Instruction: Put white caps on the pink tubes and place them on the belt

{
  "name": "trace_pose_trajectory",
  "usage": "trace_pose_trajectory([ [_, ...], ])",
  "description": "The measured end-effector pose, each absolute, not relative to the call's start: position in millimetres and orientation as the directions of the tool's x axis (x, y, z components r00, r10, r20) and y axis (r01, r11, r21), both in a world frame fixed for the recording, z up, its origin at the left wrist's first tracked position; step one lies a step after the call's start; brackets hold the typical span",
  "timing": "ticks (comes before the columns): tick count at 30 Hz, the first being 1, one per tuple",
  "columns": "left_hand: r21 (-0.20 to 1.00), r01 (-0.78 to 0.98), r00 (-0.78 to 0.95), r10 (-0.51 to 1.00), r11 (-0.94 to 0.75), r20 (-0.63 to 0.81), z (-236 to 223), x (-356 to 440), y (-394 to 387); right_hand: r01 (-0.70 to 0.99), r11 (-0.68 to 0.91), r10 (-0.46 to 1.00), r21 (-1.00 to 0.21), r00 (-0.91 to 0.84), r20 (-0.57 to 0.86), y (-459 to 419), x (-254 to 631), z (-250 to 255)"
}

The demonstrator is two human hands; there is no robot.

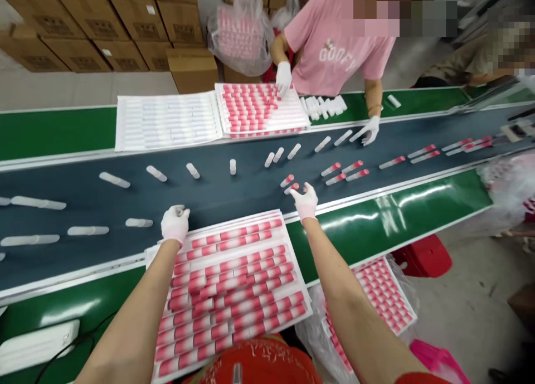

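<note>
My right hand [306,203], in a white glove, reaches over the near side of the conveyor belt. Its thumb and fingers are apart, with the thumb at the red end of a small red-and-white tube [289,189]; a similar tube [287,180] lies just behind. My left hand [174,225], also gloved, is at the belt's near edge with its fingers curled in. Whatever it may hold is hidden. Between my arms a white tray [295,244] carries rows of red-and-white tubes [246,272], some lying loosely on top of others.
The dark belt [234,197] carries white tubes [115,179] and more red-and-white tubes [392,162]. Opposite, a co-worker in a pink shirt [334,44] has a gloved hand at another tray [288,116]. A white power strip [37,345] lies lower left; a red stool [426,256] stands right.
</note>
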State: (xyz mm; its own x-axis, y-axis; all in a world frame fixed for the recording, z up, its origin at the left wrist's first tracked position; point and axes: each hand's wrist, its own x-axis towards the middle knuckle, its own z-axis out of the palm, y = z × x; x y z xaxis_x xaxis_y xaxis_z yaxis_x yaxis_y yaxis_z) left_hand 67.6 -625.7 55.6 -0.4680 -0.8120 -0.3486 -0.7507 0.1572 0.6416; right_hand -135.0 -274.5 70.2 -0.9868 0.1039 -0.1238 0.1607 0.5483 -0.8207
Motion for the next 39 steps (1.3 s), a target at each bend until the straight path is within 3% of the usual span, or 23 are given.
trace_pose_trajectory([
  [2, 0.65, -0.75, -0.455, -0.809, 0.122, -0.373, 55, 64, -623, 0.061, 0.675, 0.007, -0.735, -0.997, -0.076, -259, -103, 80],
  [5, 0.669, -0.741, -0.403, -0.837, 0.061, -0.37, 69, 66, -616, -0.34, 0.757, -0.495, -0.558, -0.856, -0.149, -245, -38, 92],
  [7, 0.767, -0.634, -0.344, -0.852, -0.1, -0.395, 87, 75, -609, -0.53, 0.727, -0.669, -0.437, -0.689, -0.278, -243, 0, 95],
  [9, 0.83, -0.414, -0.356, -0.772, -0.374, -0.526, 109, 89, -599, -0.578, 0.745, -0.667, -0.332, -0.651, -0.363, -246, 24, 94],
  [11, 0.764, -0.267, -0.457, -0.621, -0.587, -0.637, 130, 105, -585, -0.531, 0.792, -0.611, -0.303, -0.694, -0.382, -248, 32, 92],
  [16, 0.718, -0.282, -0.621, -0.45, -0.636, -0.642, 165, 137, -527, -0.429, 0.824, -0.555, -0.369, -0.739, -0.382, -250, 25, 103],
  [19, 0.768, -0.296, -0.79, -0.307, -0.568, -0.531, 180, 147, -486, -0.243, 0.707, -0.565, -0.664, -0.758, -0.325, -257, 26, 134],
  [21, 0.844, -0.334, -0.88, -0.182, -0.419, -0.439, 190, 151, -466, -0.046, 0.464, -0.568, -0.885, -0.782, -0.257, -268, 27, 164],
  [23, 0.901, -0.349, -0.919, -0.094, -0.258, -0.383, 202, 155, -456, 0.044, 0.242, -0.592, -0.969, -0.785, -0.183, -281, 28, 195],
  [26, 0.92, -0.369, -0.925, -0.042, -0.131, -0.378, 220, 157, -454, 0.01, 0.107, -0.681, -0.994, -0.728, -0.081, -294, 24, 232],
  [31, 0.857, -0.513, -0.854, -0.129, 0.053, -0.504, 242, 154, -460, 0.013, 0.085, -0.738, -0.996, -0.671, -0.072, -299, 21, 256],
  [36, 0.848, -0.478, -0.864, -0.296, 0.229, -0.407, 232, 148, -454, 0.111, 0.088, -0.606, -0.99, -0.783, -0.142, -306, 33, 262],
  [39, 0.863, -0.396, -0.9, -0.318, 0.315, -0.297, 222, 146, -452, 0.054, 0.166, -0.589, -0.985, -0.796, -0.143, -308, 39, 265],
])
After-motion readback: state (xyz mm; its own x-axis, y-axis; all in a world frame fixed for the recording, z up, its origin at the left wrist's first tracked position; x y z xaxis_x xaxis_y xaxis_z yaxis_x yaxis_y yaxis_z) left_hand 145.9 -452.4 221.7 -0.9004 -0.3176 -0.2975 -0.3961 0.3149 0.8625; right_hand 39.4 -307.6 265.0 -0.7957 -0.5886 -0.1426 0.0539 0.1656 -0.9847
